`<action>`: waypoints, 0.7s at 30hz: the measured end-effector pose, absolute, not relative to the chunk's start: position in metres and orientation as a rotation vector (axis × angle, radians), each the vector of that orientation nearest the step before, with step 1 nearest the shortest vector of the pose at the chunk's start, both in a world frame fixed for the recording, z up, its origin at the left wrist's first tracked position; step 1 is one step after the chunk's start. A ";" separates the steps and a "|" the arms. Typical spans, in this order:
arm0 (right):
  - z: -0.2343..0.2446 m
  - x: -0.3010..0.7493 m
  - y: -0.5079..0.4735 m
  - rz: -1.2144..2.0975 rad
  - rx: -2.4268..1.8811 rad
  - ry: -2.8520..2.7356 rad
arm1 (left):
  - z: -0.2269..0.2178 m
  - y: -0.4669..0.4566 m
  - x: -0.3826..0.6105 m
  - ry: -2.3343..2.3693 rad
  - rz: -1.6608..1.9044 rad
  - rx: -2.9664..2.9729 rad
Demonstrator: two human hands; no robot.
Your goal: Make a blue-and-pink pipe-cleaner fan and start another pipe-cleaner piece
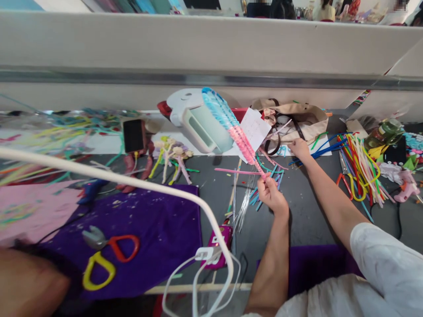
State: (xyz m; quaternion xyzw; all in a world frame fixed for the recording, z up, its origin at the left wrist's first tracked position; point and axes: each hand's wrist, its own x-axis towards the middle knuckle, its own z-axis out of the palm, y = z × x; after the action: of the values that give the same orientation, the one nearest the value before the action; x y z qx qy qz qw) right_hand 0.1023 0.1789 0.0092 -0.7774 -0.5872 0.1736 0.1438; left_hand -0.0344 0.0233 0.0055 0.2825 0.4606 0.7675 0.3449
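My left hand (272,193) is closed around the lower end of a long loop of pipe cleaners (228,123), blue at the top and pink toward my fingers. The loop is held up at a slant above the table. A loose pink pipe cleaner (236,171) sticks out sideways by that hand. Farther back, my right hand (300,149) is down near the tabletop, its fingers bent together; what they pinch, if anything, is hidden. Beside it lie dark blue pipe cleaners (325,150). Short blue and purple pieces (256,198) are scattered between my hands.
A beige bag (313,119) and white paper (254,127) lie at the back. Scissors (355,187) and colourful pipe cleaners (366,167) are right. Leftward, a purple cloth (158,220) holds red-and-yellow-handled scissors (124,247). A white cable (132,178) crosses the view. Another person's blurred limb (33,281) shows lower left.
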 end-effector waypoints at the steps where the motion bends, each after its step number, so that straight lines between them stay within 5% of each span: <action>1: 0.011 0.108 0.176 0.476 -2.245 -1.673 | 0.006 0.023 -0.034 1.191 1.994 0.736; 15: 0.012 0.115 0.159 0.511 -2.180 -1.703 | 0.004 0.022 -0.033 1.199 1.959 0.809; 21: 0.028 0.128 0.119 0.643 -1.638 -1.348 | 0.005 0.020 -0.026 1.151 1.834 0.804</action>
State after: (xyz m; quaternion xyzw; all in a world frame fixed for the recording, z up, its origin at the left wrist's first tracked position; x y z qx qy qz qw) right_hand 0.1279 0.1185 0.0276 -0.6612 -0.5441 0.2596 0.4464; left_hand -0.0258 0.0199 0.0049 0.3183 0.4557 0.7265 0.4041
